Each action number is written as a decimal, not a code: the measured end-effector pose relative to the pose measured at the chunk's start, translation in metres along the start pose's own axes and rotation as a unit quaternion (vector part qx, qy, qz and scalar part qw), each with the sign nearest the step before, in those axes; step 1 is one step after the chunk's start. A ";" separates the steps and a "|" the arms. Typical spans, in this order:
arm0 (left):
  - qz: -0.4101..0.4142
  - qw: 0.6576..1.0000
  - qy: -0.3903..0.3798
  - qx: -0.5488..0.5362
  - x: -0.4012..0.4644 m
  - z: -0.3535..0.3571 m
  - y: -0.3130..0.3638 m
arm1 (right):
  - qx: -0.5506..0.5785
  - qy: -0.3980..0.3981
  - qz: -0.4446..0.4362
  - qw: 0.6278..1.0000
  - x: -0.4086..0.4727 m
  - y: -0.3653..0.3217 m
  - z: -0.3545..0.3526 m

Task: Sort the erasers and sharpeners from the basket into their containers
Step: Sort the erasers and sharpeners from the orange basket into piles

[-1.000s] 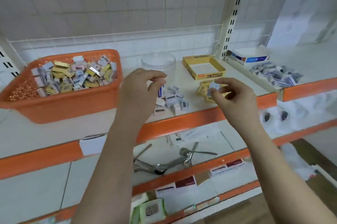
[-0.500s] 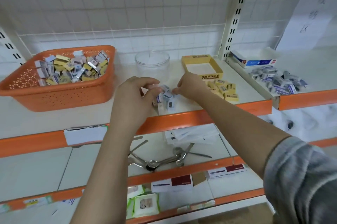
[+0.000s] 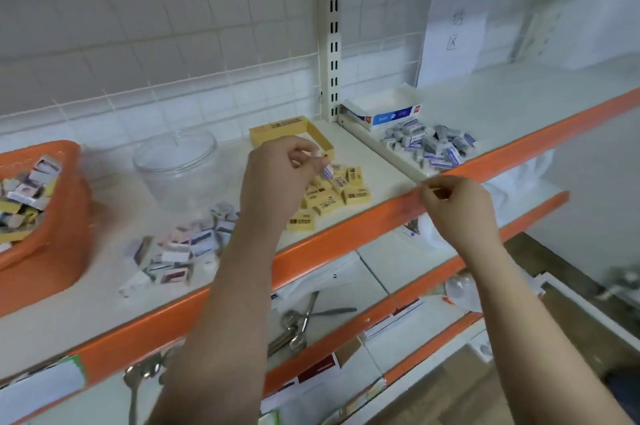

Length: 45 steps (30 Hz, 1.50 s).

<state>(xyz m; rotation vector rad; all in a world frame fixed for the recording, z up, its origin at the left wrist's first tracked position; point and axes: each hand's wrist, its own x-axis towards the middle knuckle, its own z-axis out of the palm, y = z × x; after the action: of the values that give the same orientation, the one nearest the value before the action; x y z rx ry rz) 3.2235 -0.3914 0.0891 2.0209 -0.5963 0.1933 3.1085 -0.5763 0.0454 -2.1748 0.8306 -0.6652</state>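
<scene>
Pinching small eraser (image 3: 327, 171), left hand (image 3: 277, 178) above yellow erasers (image 3: 329, 197).

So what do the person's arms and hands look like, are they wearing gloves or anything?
No gloves. Both hands, the left hand and the right hand, are bare, with no rings, watch or bracelet that I can see. The forearms are bare too, with no sleeve on the parts in view. The picture is a bit blurry, so tiny details like nails can't be told.

Left hand (image 3: 277, 178) lifted off the mixed pile (image 3: 180, 246), now pinching a small blue-white eraser (image 3: 327, 171) above the yellow erasers (image 3: 329, 197); right hand (image 3: 457, 210) withdrawn to the shelf edge (image 3: 346, 237), fingers pinched.
</scene>
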 end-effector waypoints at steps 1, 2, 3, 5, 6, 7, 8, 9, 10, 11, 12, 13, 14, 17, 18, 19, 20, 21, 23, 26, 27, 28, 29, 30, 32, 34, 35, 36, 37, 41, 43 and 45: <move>0.002 1.000 -0.014 -0.003 0.010 0.015 0.004 | -0.006 0.004 0.013 1.000 -0.003 0.010 -0.008; 0.002 0.999 -0.030 -0.012 0.019 0.030 0.010 | -0.011 0.005 0.022 1.000 -0.006 0.017 -0.015; 0.002 0.999 -0.048 -0.025 0.029 0.046 0.016 | -0.016 0.005 0.028 0.999 -0.009 0.023 -0.020; 0.002 0.995 -0.084 -0.057 0.046 0.077 0.029 | -0.032 0.005 0.034 0.999 -0.013 0.030 -0.027; 0.000 0.993 -0.098 -0.071 0.054 0.092 0.036 | -0.040 0.002 0.036 0.999 -0.014 0.031 -0.030; -0.004 0.991 -0.111 -0.080 0.062 0.106 0.042 | -0.046 0.002 0.039 0.998 -0.015 0.032 -0.033; -0.009 0.989 -0.122 -0.087 0.068 0.119 0.047 | -0.047 0.002 0.042 0.998 -0.015 0.032 -0.036; -0.013 0.988 -0.129 -0.089 0.073 0.131 0.051 | -0.046 0.003 0.042 0.998 -0.015 0.033 -0.038; -0.018 0.987 -0.132 -0.090 0.079 0.142 0.053 | -0.046 0.004 0.042 0.998 -0.015 0.033 -0.040; -0.025 0.987 -0.132 -0.087 0.082 0.150 0.053 | -0.048 0.005 0.042 0.998 -0.014 0.034 -0.043; -0.031 0.987 -0.132 -0.081 0.085 0.156 0.052 | -0.051 0.006 0.043 0.998 -0.014 0.035 -0.045; -0.037 0.987 -0.135 -0.076 0.088 0.161 0.050 | -0.053 0.007 0.044 0.998 -0.013 0.036 -0.047; -0.041 0.986 -0.144 -0.076 0.089 0.165 0.048 | -0.054 0.009 0.047 0.997 -0.013 0.037 -0.050; -0.044 0.978 -0.194 -0.066 0.087 0.174 0.045 | -0.062 0.013 0.050 0.997 -0.011 0.040 -0.055; -0.040 0.977 -0.206 -0.048 0.084 0.176 0.044 | -0.064 0.012 0.050 0.997 -0.010 0.040 -0.056; -0.033 0.977 -0.211 -0.032 0.083 0.178 0.042 | -0.065 0.011 0.050 0.997 -0.010 0.041 -0.057; -0.023 0.977 -0.209 -0.022 0.081 0.179 0.042 | -0.067 0.010 0.051 0.996 -0.010 0.041 -0.058; -0.015 0.979 -0.204 -0.016 0.079 0.180 0.041 | -0.068 0.009 0.052 0.996 -0.010 0.040 -0.059; -0.013 0.982 -0.188 -0.014 0.077 0.181 0.041 | -0.067 0.005 0.054 0.996 -0.011 0.040 -0.060; -0.026 0.984 -0.171 -0.040 0.071 0.177 0.044 | -0.068 -0.003 0.048 0.997 -0.013 0.037 -0.062; -0.025 0.985 -0.163 -0.044 0.069 0.174 0.045 | -0.068 -0.006 0.043 0.997 -0.014 0.036 -0.062; -0.018 0.987 -0.152 -0.044 0.065 0.170 0.047 | -0.069 -0.010 0.038 0.997 -0.016 0.035 -0.063; -0.010 0.989 -0.140 -0.039 0.061 0.166 0.048 | -0.071 -0.015 0.034 0.997 -0.017 0.034 -0.063; -0.002 0.991 -0.127 -0.032 0.057 0.160 0.050 | -0.072 -0.021 0.029 0.997 -0.019 0.033 -0.063; 0.003 0.994 -0.106 -0.015 0.050 0.145 0.051 | -0.075 -0.037 0.015 0.996 -0.024 0.031 -0.062; -0.001 0.995 -0.095 0.003 0.042 0.125 0.052 | -0.077 -0.055 -0.004 0.996 -0.030 0.025 -0.060; -0.003 0.996 -0.093 0.013 0.038 0.113 0.052 | -0.077 -0.063 -0.013 0.995 -0.032 0.022 -0.058; -0.008 0.996 -0.091 0.019 0.034 0.100 0.051 | -0.077 -0.068 -0.024 0.994 -0.034 0.018 -0.055; -0.014 0.996 -0.088 0.023 0.030 0.085 0.050 | -0.076 -0.072 -0.037 0.994 -0.037 0.012 -0.052; -0.027 0.994 -0.100 0.034 0.007 0.015 0.039 | -0.057 -0.076 -0.094 0.991 -0.050 -0.022 -0.031; -0.021 0.994 -0.095 0.055 -0.004 -0.025 0.026 | -0.050 -0.082 -0.124 0.988 -0.062 -0.046 -0.016; -0.017 0.995 -0.067 0.067 -0.014 -0.069 0.008 | -0.034 -0.088 -0.149 0.984 -0.074 -0.072 0.003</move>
<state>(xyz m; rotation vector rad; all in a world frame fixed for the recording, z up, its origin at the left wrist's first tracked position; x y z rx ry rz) 3.2152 -0.3309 0.1256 2.1847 -0.6457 0.0789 3.0873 -0.4821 0.0829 -2.4046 0.4460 -0.5838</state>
